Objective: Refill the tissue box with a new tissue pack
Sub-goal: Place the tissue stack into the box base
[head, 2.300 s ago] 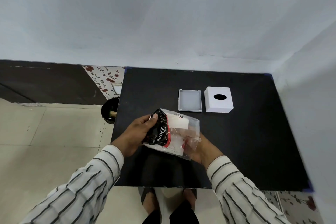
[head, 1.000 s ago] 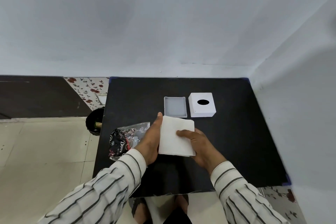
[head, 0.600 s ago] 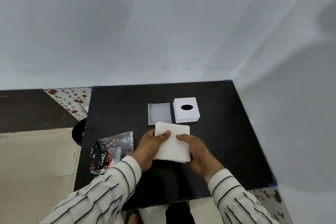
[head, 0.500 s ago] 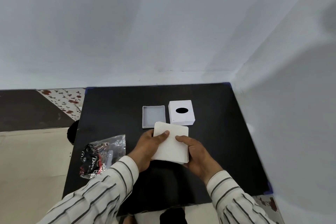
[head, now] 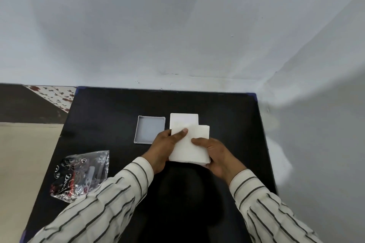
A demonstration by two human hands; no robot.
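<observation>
Both the left hand (head: 164, 149) and right hand (head: 216, 155) clamp the tissue stack (head: 190, 145) above the table's (head: 110, 108) far middle, seemingly over the box cover (head: 183, 120), beside the open tray (head: 150, 131); loose sheets could splay and snag there.

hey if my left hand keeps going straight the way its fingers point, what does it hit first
Probably the white tissue box. Your left hand, its grip on the tissue stack, points up and slightly right toward it. The open tray sits just left of that line. Height above the box is unclear, so it might pass over.
</observation>
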